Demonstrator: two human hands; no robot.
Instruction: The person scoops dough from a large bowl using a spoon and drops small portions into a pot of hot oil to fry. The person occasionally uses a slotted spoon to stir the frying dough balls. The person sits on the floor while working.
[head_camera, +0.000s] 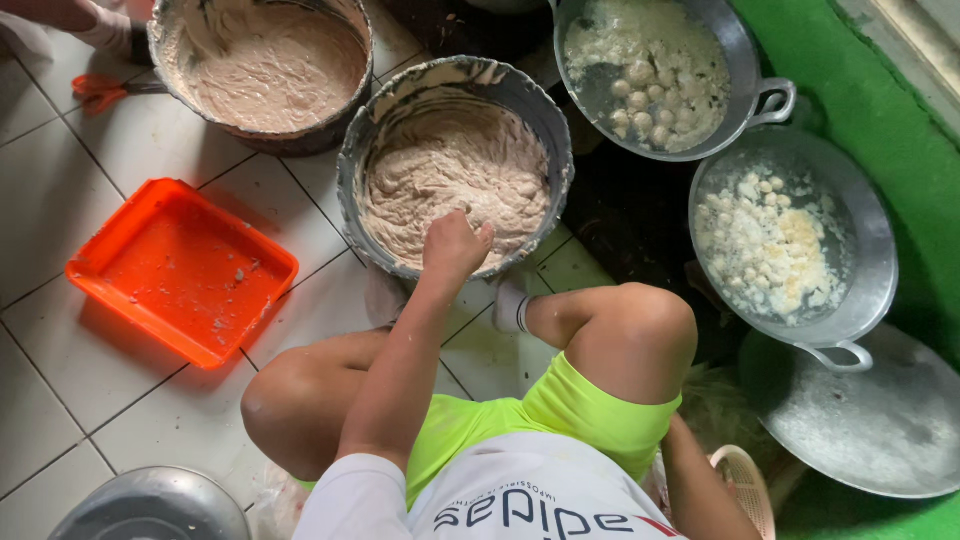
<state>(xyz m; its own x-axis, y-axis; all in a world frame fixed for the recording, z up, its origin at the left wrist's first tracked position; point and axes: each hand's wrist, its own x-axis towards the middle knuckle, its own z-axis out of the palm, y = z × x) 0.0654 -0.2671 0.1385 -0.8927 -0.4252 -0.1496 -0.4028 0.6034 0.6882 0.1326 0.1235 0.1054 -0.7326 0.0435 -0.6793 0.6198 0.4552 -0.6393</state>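
One arm reaches forward from the crouching person, bent a little at the elbow, and its left hand (455, 245) sits at the near rim of the basin (352, 150), fingers curled into a loose fist pressed against the dough (450, 170); I cannot tell whether any paste is caught inside the fist. The right hand is hidden below the frame edge, only the forearm showing beside a pale woven basket (745, 485), so its fingers cannot be judged. The person squats with both knees up, in bright green shorts and a white shirt, one foot in a white sock (510, 308) just under the basin. Beige, sticky dough fills the basin, its grey inner wall smeared. To the left lies a square orange tray (180, 270), flat on the floor, with a few crumbs in it. Low in the corner shows the rim of a metal bowl (150, 505). To the right a round metal lid (870, 420) lies flat, and just beyond it a wok (860, 230) holds white, crumbly lumps. Farther off, a second pot (165, 45) holds smoother, pinker paste, with red scissors (100, 90) beside it. A second wok (745, 55) at the top holds small pale balls in cloudy water. White floor tiles (60, 190) with dark joints run under everything; a green wall (850, 80) closes the right side.
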